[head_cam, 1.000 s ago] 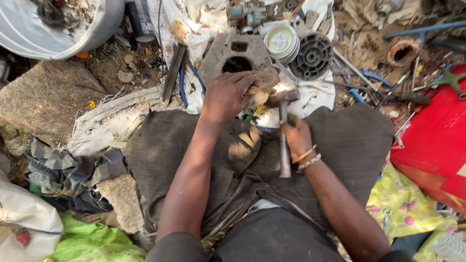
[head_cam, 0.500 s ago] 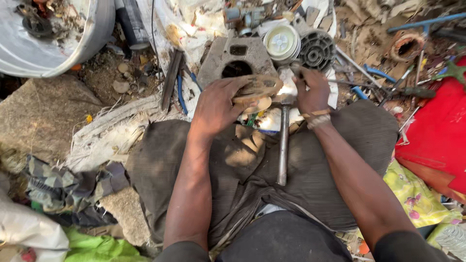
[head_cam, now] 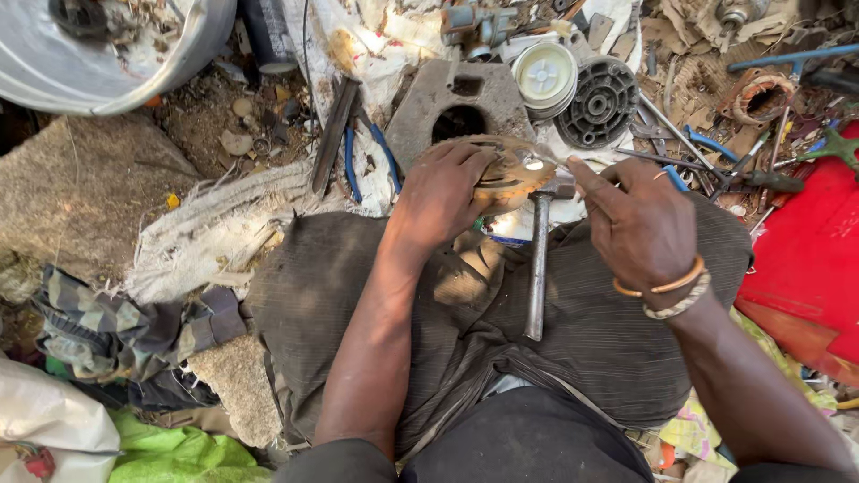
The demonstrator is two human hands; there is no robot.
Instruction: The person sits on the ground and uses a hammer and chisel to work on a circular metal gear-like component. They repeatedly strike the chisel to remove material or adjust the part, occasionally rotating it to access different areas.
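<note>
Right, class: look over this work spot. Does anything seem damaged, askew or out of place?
The round disc in the left hand looks rusty and worn at its rim. A hammer lies loose across the lap cloth, handle toward the person. Rusty parts and tools litter the ground all round.

Bare arms, beaded bracelets (head_cam: pixel 667 295), dark trousers (head_cam: pixel 591 331)

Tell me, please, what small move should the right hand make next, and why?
Probably pick the hammer back up: it lies free on the lap, the left hand steadies the rusty disc, and the right hand only pinches something thin at its edge.
</note>
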